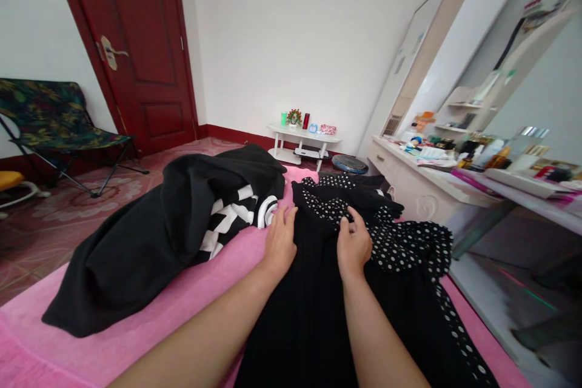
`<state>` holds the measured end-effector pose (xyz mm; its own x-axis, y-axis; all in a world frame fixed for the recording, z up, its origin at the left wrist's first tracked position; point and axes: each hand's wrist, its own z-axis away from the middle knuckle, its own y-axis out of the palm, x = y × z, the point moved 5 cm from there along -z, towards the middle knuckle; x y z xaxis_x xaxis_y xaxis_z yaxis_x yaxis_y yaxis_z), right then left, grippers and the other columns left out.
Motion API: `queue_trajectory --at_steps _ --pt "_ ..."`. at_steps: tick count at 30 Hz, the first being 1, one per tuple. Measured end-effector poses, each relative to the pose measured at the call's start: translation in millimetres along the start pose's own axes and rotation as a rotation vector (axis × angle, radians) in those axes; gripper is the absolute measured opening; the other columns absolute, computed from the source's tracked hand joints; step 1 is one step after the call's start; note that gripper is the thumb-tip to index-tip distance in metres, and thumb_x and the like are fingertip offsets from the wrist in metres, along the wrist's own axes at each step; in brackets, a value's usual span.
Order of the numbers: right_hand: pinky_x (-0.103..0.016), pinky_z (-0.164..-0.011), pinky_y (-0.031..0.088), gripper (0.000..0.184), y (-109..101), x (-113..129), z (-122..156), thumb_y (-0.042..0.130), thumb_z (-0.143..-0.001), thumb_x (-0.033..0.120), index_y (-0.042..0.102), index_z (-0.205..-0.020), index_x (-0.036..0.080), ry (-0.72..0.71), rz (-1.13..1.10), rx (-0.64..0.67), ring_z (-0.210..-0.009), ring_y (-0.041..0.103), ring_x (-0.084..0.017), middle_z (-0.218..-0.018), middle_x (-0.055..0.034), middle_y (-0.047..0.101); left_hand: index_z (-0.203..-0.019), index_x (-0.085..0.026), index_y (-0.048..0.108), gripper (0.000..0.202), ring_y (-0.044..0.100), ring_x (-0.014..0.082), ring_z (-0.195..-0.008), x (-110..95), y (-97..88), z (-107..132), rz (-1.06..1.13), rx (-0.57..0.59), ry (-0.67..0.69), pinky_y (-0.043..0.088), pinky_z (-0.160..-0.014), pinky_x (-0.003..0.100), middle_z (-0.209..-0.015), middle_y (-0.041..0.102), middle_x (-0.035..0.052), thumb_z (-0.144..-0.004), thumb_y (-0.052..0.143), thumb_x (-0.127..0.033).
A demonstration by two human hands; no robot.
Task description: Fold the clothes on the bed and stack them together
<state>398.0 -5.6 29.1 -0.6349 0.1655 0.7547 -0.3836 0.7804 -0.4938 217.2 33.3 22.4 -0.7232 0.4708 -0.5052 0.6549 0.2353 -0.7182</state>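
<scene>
A black garment with white-dotted black fabric (400, 245) on its upper part and right edge lies spread before me. My left hand (280, 245) is at its left edge, fingers stretched forward and slightly apart. Over the garment's upper part is my right hand (354, 248), its thumb and index finger raised with a gap between them and the other fingers bent, partly hidden. Neither hand visibly grips the cloth. To the left of my left hand lies a bunched black garment (136, 236), with black-and-white patterned cloth (231, 218) showing beside it.
Everything lies on a pink bedcover (191, 315). A cluttered dressing table (422, 163) stands at the right. Beyond the bed is a low white table (304, 131) with small items. On the left are a folding chair (59, 115) and a red door (136, 42).
</scene>
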Motion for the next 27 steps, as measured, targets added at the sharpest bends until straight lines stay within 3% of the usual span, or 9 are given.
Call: queue_trajectory --at_steps 4,7,10,13,16,19,23,25,27 --pt "-0.030 -0.082 0.044 0.040 -5.9 -6.2 -20.8 0.039 -0.085 0.030 0.060 -0.116 0.016 -0.141 -0.215 -0.187 -0.087 0.062 -0.020 -0.097 -0.0085 0.068 -0.131 -0.016 0.039 0.068 0.036 0.0222 -0.130 21.6 8.5 4.0 -0.017 0.009 -0.039 0.034 -0.107 0.037 -0.131 0.045 0.0117 -0.068 0.039 0.009" --pt "-0.033 -0.088 0.043 0.036 6.6 -21.6 -54.4 0.039 -0.081 0.024 0.062 -0.107 0.015 -0.197 -0.178 -0.139 -0.094 0.062 -0.021 -0.099 -0.0095 0.068 -0.127 -0.016 0.044 0.050 0.046 0.0226 -0.121 21.3 6.5 3.8 -0.040 0.027 -0.109 0.040 -0.100 0.035 -0.119 0.053 0.0111 -0.080 0.043 -0.002" --pt "-0.038 -0.091 0.042 0.045 27.2 -37.2 -89.0 0.049 -0.079 0.034 0.057 -0.118 0.014 -0.177 0.042 0.052 -0.101 0.060 -0.025 -0.109 -0.0124 0.066 -0.127 -0.017 0.045 0.042 0.052 0.0241 -0.111 19.7 4.2 2.7 -0.080 0.057 -0.186 0.040 -0.094 0.036 -0.111 0.058 0.0108 -0.085 0.049 -0.015" --pt "-0.038 -0.087 0.044 0.078 45.5 -48.0 -110.6 0.064 -0.068 0.047 0.042 -0.135 0.013 -0.151 0.189 0.318 -0.099 0.061 -0.026 -0.114 -0.0140 0.064 -0.127 -0.017 0.045 0.043 0.054 0.0258 -0.106 19.7 1.5 2.7 -0.114 0.074 -0.219 0.039 -0.091 0.038 -0.109 0.060 0.0105 -0.086 0.053 -0.025" --pt "-0.034 -0.080 0.046 0.058 50.0 -46.5 -120.8 0.069 -0.062 0.045 0.063 -0.111 0.016 -0.232 0.221 0.557 -0.087 0.064 -0.024 -0.094 -0.0081 0.070 -0.123 -0.021 0.049 0.038 0.056 0.0250 -0.102 21.7 1.0 3.4 -0.094 0.093 -0.227 0.038 -0.088 0.037 -0.106 0.062 0.0083 -0.086 0.054 -0.026" --pt "-0.033 -0.076 0.046 0.030 27.7 -40.8 -136.3 0.065 -0.063 0.041 0.069 -0.081 0.018 -0.264 0.161 0.447 -0.078 0.064 -0.023 -0.082 -0.0049 0.071 -0.119 -0.025 0.052 0.034 0.057 0.0225 -0.100 23.6 1.6 3.4 -0.028 0.100 -0.216 0.037 -0.086 0.035 -0.102 0.064 0.0050 -0.085 0.053 -0.022" --pt "-0.035 -0.073 0.046 0.024 -12.0 -46.2 -150.2 0.060 -0.065 0.036 0.067 -0.082 0.020 -0.146 0.177 0.104 -0.078 0.063 -0.025 -0.083 -0.0061 0.070 -0.112 -0.029 0.057 0.029 0.056 0.0212 -0.098 24.9 1.0 2.4 0.032 0.093 -0.206 0.035 -0.086 0.035 -0.097 0.065 0.0027 -0.085 0.051 -0.021" --pt "-0.038 -0.072 0.045 0.024 -16.1 -49.2 -146.8 0.058 -0.068 0.036 0.067 -0.086 0.022 -0.116 0.395 0.117 -0.082 0.063 -0.028 -0.085 -0.0077 0.069 -0.106 -0.031 0.062 0.025 0.056 0.0213 -0.097 25.4 1.3 2.1 0.048 0.100 -0.205 0.035 -0.085 0.036 -0.094 0.065 0.0022 -0.085 0.050 -0.021" --pt "-0.041 -0.072 0.045 0.024 -8.3 -47.8 -138.3 0.058 -0.070 0.032 0.069 -0.089 0.023 -0.133 0.693 0.242 -0.087 0.062 -0.032 -0.089 -0.0108 0.068 -0.101 -0.031 0.065 0.024 0.056 0.0215 -0.096 25.9 1.9 2.0 0.059 0.104 -0.201 0.035 -0.085 0.036 -0.092 0.065 0.0023 -0.085 0.050 -0.022"
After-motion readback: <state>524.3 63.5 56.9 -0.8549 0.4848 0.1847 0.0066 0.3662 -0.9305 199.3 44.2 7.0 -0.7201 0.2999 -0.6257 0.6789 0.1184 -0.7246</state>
